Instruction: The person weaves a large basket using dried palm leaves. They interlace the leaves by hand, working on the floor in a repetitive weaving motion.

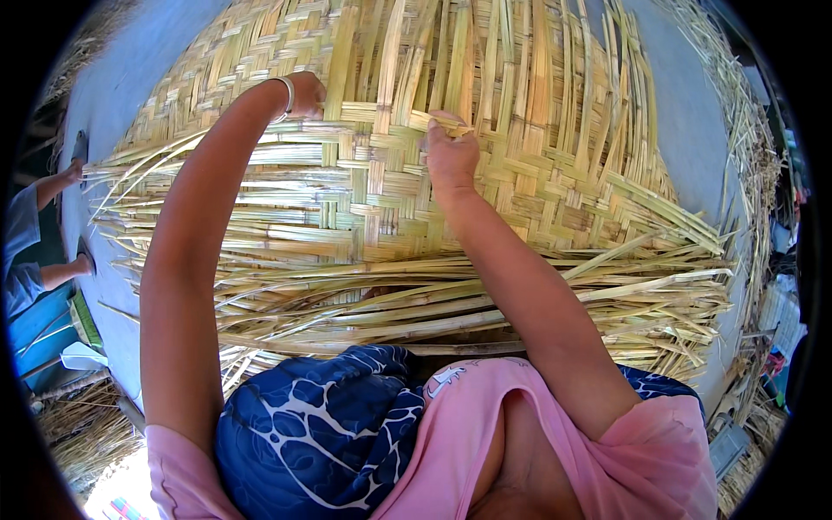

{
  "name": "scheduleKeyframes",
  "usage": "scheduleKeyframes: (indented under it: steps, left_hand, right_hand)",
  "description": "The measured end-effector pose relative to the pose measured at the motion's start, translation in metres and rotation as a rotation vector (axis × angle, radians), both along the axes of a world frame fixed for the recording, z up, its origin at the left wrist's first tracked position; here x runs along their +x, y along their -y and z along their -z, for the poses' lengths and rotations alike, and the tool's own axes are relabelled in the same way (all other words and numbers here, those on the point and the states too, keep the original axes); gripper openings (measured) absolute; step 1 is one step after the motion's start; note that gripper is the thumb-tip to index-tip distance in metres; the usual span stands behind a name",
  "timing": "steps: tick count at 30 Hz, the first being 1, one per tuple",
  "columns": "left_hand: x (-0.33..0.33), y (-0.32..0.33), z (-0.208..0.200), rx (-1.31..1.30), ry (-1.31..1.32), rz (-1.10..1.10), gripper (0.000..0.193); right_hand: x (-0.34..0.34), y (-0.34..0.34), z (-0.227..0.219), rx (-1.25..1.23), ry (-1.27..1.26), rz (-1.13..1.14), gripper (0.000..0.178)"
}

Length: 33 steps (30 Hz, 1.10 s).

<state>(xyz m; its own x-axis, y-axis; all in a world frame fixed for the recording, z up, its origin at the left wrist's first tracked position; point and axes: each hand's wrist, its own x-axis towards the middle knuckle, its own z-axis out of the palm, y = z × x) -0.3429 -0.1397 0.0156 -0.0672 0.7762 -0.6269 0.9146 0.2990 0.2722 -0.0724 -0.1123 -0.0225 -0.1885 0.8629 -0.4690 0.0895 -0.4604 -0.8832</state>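
Note:
A large woven mat [373, 182] of split cane strips, yellow and pale green, spreads out in front of me. My right hand [452, 156] is closed around a crosswise cane strip [425, 119] near the middle of the weave. The strip runs left from there, passing over and under upright strips [459, 61]. At its left end, my left hand [303, 95] is curled on the mat, a white bangle [286, 97] at the wrist. Its fingertips are turned from view, and what they grip cannot be made out.
Long loose strip ends [364, 308] fan out between the mat and my lap. At the far left, another person's legs [56, 186] rest on the grey floor [113, 217]. Dry stalks [754, 165] line the right side, beside a grey box [728, 446].

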Motion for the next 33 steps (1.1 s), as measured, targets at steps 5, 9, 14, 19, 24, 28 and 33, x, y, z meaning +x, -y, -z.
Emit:
scheduleKeyframes:
  steps: [5, 9, 14, 19, 24, 28, 33]
  left_hand:
    - [0.012, -0.008, 0.009, -0.090, -0.131, 0.071, 0.019]
    - [0.013, 0.003, 0.017, -0.042, -0.106, -0.029, 0.015]
    - [0.023, 0.004, 0.005, 0.055, -0.332, 0.016, 0.022]
    - [0.104, -0.017, -0.019, 0.499, -0.140, 0.054, 0.033]
    - [0.154, -0.034, 0.002, 0.488, 0.101, 0.165, 0.034]
    - [0.156, -0.061, -0.004, 0.186, 0.147, 0.145, 0.028]
    - [0.146, -0.078, -0.009, 0.048, 0.262, 0.044, 0.014]
  right_hand:
    - [0.002, -0.009, -0.004, -0.068, 0.045, -0.064, 0.015]
    - [0.011, -0.016, -0.001, -0.201, -0.162, -0.030, 0.022]
    - [0.029, -0.020, -0.008, -0.283, -0.420, 0.054, 0.028]
    - [0.046, -0.033, 0.002, -0.236, -0.374, 0.039, 0.023]
    - [0.052, -0.038, -0.003, -0.180, -0.292, -0.112, 0.021]
    - [0.062, -0.049, -0.010, -0.147, -0.246, -0.290, 0.026]
    - [0.071, -0.057, -0.010, -0.131, -0.266, -0.363, 0.028]
